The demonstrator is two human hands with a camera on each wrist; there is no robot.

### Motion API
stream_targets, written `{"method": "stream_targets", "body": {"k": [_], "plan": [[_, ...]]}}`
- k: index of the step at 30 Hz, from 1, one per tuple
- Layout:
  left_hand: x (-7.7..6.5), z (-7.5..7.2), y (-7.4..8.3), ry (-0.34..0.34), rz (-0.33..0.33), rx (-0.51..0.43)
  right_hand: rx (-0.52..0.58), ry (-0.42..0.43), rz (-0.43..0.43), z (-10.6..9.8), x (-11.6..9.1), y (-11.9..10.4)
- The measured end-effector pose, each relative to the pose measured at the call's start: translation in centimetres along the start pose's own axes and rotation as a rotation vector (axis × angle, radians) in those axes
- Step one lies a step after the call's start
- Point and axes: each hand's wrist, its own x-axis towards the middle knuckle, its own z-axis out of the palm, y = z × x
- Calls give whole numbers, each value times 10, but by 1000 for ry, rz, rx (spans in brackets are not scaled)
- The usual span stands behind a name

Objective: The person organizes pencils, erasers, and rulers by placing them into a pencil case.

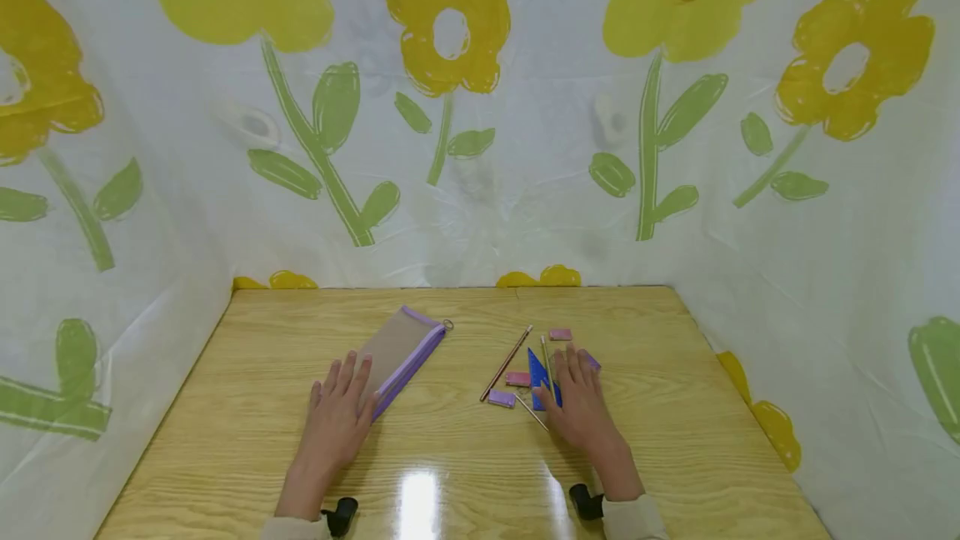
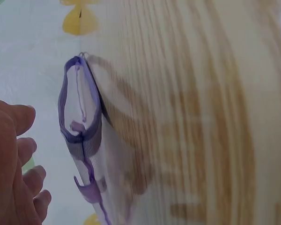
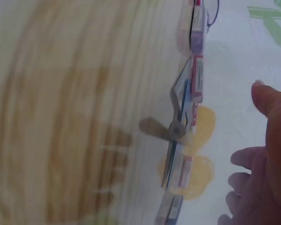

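My left hand (image 1: 340,415), fingers straight, is over the near side of a zippered pencil case (image 1: 396,342) with purple edging. In the left wrist view a gap shows between the fingers and the pencil case (image 2: 81,136). My right hand (image 1: 587,407) hovers with straight fingers over loose stationery, apart from it in the right wrist view. Beneath and beside it lie a blue set square (image 1: 537,373), a yellowish pencil (image 1: 546,354), a brown pencil (image 1: 506,363), a pink eraser (image 1: 517,379) and a purple eraser (image 1: 502,398). The right hand partly hides another purple block (image 1: 592,361).
Another pink eraser (image 1: 560,334) lies farther back. A thin stick (image 1: 530,412) points toward the right hand. The wooden table (image 1: 262,357) meets a flower-printed cloth (image 1: 465,223) at the back and both sides. A small ring (image 1: 448,324) hangs at the case's far corner.
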Motion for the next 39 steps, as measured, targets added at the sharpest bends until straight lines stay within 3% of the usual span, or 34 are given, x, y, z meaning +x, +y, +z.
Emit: {"method": "stream_targets", "body": {"k": [8, 14, 17, 25, 32, 39], "plan": [[6, 3, 5, -16, 51, -36, 305, -118, 19, -1, 5, -11], [13, 7, 9, -43, 158, -122, 565, -139, 40, -2, 10, -21], [17, 8, 10, -52, 198, -122, 694, -127, 59, -1, 15, -23], [23, 8, 11, -144, 200, -93, 1073, -126, 232, -2, 32, -24], [28, 11, 10, -162, 174, -73, 1215, -135, 376, 4, 56, -26], [33, 15, 9, -206, 134, -61, 1257, -192, 491, 6, 74, -24]]}}
